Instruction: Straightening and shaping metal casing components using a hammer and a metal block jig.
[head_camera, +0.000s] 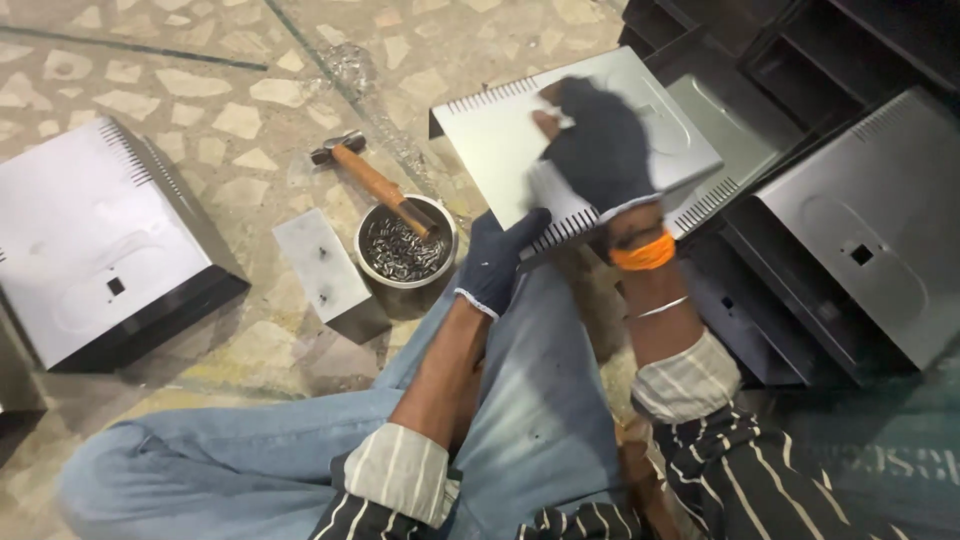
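Observation:
I hold a grey sheet-metal cover (500, 140) with vent slots along two edges, tilted above my lap. My left hand (497, 262), in a dark glove, grips its near lower edge from below. My right hand (598, 148), also gloved and blurred, lies flat on the cover's top face with fingers around its near edge. An orange band sits on my right wrist. A steel bowl (372, 268) with several small metal fasteners stands on the floor just left of my left hand.
A wooden-handled hammer (372, 180) rests on the bowl's rim. A small grey metal block (322, 265) lies beside the bowl. Another grey cover (90, 240) sits at the left. Stacked grey and black covers (850, 230) fill the right side. My jeans-clad legs are crossed below.

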